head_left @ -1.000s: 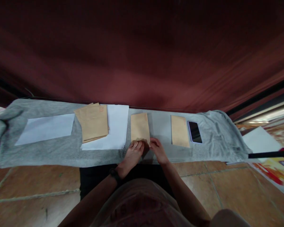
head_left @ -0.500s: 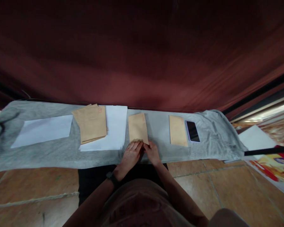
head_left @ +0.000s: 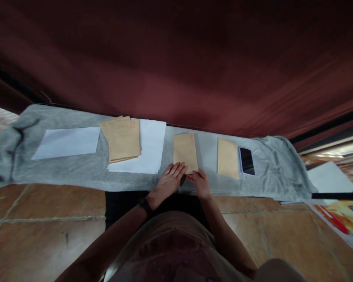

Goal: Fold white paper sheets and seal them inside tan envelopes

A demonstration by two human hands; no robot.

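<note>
A brown paper envelope (head_left: 184, 149) lies in front of me on the grey cloth. My left hand (head_left: 171, 179) rests flat on its near left edge, fingers stretched out and pointing up to the right. At the near right corner, my right hand (head_left: 200, 182) has its fingers curled and pinched at the envelope's edge. Left of the envelope, a stack of brown envelopes (head_left: 124, 139) sits partly over white paper sheets (head_left: 153, 145). Another brown envelope (head_left: 227, 157) lies to the right.
A grey cloth (head_left: 76, 172) covers the narrow table. One white sheet (head_left: 67, 143) lies at the far left. Beside the right envelope is a phone (head_left: 247, 161), screen up. A dark red curtain (head_left: 176, 94) hangs behind the table. A black bar (head_left: 335, 196) juts out at the right.
My left hand has flattened, its fingers stretching out over the envelope's near edge. My right hand remains at the near right corner. The whole view has shifted and tilted slightly.
</note>
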